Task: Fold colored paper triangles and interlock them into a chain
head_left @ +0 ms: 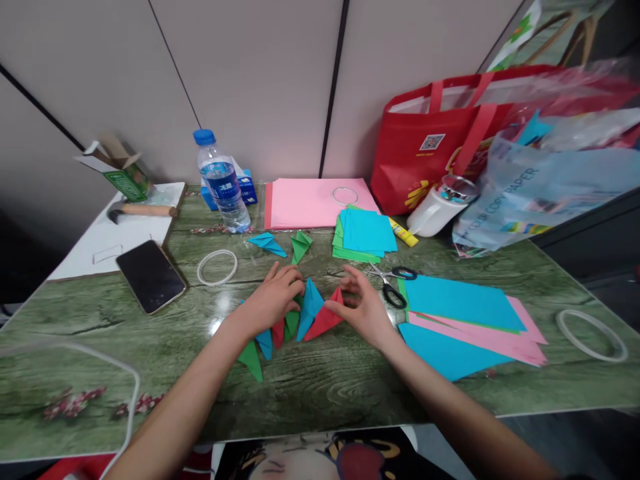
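Observation:
A row of folded paper pieces in green, blue and red stands on the table in front of me. My left hand (274, 298) curls over the row from the left, its fingertips at the green folded piece (291, 323) and partly hiding it. To the right of that is a blue folded piece (310, 308). My right hand (364, 308) has its thumb against the red folded piece (326, 321) at the row's right end, with the fingers bent behind it. Past my hands lie a loose blue folded piece (269, 244) and a loose green folded piece (301, 247).
Black-handled scissors (393, 283) and coloured paper sheets (457, 303) lie right. Cut squares (369, 231), a glue stick (403, 233), a white mug (434, 212) and a red bag (415, 143) are behind. Leftward are a bottle (223, 187), phone (151, 276) and hammer (143, 210).

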The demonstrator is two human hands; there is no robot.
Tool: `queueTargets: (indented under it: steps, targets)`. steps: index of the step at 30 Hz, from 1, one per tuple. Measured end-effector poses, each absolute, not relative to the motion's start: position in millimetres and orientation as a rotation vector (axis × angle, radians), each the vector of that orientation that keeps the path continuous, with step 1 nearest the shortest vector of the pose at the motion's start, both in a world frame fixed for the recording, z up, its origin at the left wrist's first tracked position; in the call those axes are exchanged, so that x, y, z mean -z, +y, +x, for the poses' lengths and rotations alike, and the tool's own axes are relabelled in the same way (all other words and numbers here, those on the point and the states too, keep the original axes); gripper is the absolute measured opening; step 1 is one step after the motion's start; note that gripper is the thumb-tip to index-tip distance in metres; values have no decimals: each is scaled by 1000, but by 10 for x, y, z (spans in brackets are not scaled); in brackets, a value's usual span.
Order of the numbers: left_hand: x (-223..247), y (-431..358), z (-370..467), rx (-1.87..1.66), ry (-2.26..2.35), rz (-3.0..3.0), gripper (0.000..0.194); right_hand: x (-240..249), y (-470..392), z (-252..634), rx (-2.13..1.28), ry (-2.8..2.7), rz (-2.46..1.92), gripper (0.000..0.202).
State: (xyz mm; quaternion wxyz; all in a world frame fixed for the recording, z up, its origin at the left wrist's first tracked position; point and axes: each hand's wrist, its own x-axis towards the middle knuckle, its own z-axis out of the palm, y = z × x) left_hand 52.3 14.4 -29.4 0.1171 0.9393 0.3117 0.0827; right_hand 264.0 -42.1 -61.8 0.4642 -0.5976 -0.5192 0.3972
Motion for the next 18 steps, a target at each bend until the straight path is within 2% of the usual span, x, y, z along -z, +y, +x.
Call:
queueTargets:
  steps: [3,7,9,14,18]
  targets:
    - [277,135,464,-347,925,2726,14,602,-460,2543,-1143,-915,-1364,88]
    - [310,127,434,-571,910,2708,6,501,-473,2403,-1259,-930,-1333,76]
    - [348,127,439,-692,917,2708,6,414,-432,2347,-1135,-1101,-1387,65]
    - [462,99,380,-1030,946,2640,5,328,-361,2264,-742,-1495,-1366,19]
    - [571,10,188,-994,803,2574,11,504,-503,2251,-434,-1826,-1102,15]
